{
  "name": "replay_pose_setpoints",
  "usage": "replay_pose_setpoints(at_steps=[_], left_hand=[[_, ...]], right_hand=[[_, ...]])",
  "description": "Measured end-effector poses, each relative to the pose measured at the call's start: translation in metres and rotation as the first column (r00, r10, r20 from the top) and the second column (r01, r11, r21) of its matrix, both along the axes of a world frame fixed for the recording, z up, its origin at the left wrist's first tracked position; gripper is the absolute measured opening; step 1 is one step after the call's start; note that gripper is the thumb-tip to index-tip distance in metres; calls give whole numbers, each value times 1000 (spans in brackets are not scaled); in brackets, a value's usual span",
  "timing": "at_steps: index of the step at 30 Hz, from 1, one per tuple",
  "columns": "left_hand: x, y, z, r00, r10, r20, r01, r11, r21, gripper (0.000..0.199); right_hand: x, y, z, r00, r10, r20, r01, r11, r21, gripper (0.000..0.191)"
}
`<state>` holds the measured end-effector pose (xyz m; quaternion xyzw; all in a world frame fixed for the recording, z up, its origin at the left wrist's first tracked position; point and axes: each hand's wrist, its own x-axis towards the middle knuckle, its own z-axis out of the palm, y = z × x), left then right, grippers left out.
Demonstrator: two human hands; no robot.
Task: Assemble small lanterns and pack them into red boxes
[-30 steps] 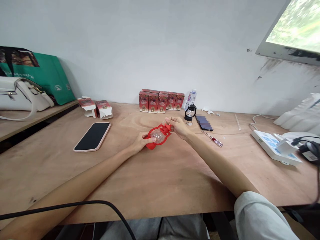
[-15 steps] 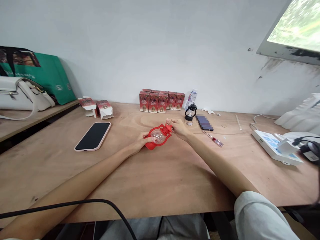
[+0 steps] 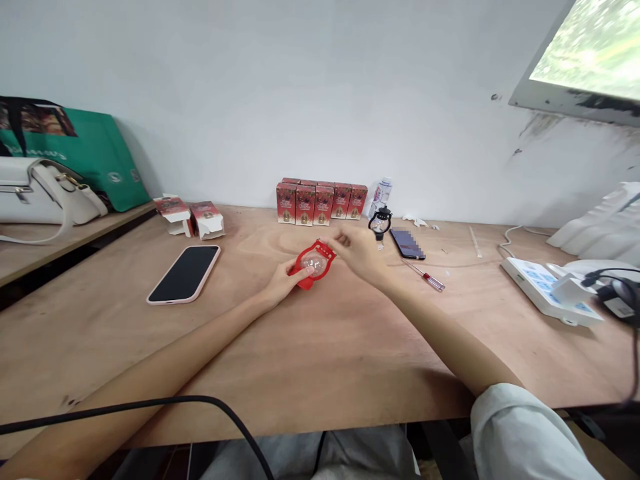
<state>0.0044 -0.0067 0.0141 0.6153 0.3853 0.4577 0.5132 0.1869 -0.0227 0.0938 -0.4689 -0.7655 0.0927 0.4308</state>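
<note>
A small red lantern [image 3: 315,264] with a clear round globe is tilted above the table, its top towards the upper right. My left hand [image 3: 286,283] is closed around its base, with the thumb lying across the globe. At the lantern's top end is my right hand [image 3: 356,252], its fingers bent and closed on the cap. That hand is slightly blurred and hides most of the cap. Farther back a black lantern [image 3: 379,235] of like shape stands upright, to the right of my right hand.
Several red printed boxes [image 3: 314,205] stand by the wall beside a clear bottle [image 3: 382,193]. Opened boxes [image 3: 207,219] and a phone [image 3: 184,275] are at left. On the right lie another phone [image 3: 406,243], a screwdriver [image 3: 430,280] and a power strip [image 3: 545,290]. A black cable [image 3: 190,401] crosses the front.
My right hand has turned over the lantern's top and now covers the cap, which showed before. The lantern is tipped slightly more upright. My left hand keeps its hold.
</note>
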Motion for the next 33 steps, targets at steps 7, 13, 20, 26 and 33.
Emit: replay_pose_setpoints(at_steps=[7,13,20,26,33], left_hand=[[-3,9,-12,975,20,219,-11,999,-43,66],[-2,5,-8,977,-69,200,70,998,2,63],[0,7,-13,993,-62,105,56,997,59,54],[-18,23,-6,918,304,-256,-205,914,351,25],[-100,74,42,285,782,-554,-179,611,771,56]], right_hand=[[-28,-13,-26,880,21,474,-120,976,179,22],[-9,8,-27,994,110,-12,-110,993,32,68],[8,28,-29,949,232,-212,-279,932,-231,44],[32,24,-6,959,-202,197,234,960,-154,39],[45,33,-10,848,-221,482,364,903,-226,43]])
